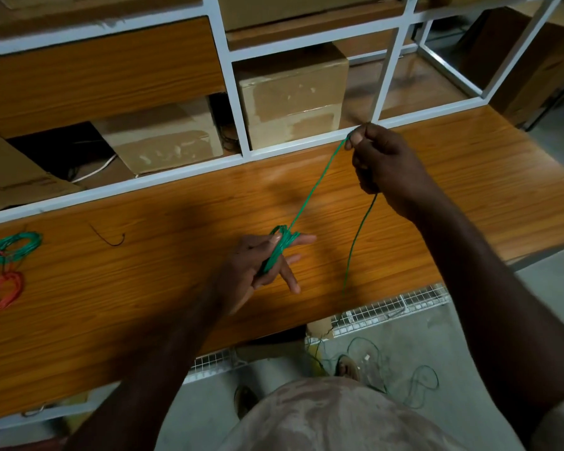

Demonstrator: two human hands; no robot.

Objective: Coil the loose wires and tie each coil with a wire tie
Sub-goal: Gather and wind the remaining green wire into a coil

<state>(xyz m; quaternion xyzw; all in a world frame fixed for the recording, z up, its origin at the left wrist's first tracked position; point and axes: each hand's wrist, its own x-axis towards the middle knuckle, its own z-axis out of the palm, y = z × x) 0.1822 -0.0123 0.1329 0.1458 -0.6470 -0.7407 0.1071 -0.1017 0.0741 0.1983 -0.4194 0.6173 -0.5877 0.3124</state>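
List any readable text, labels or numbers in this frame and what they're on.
None can be read.
Flattened cardboard box at far left: a faint dark printed strip, too blurred to read.
Taped cardboard boxes in the shelf: only torn tape patches, no print visible.
Green wire, green coil, red coil: no visible markings.

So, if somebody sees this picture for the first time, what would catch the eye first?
Probably the green wire, stretched taut over the middle of the wooden table between the two hands: the left hand holds a bundle of loops, the right hand pinches the strand higher up. Next, the finished green coil and red coil at the table's left edge.
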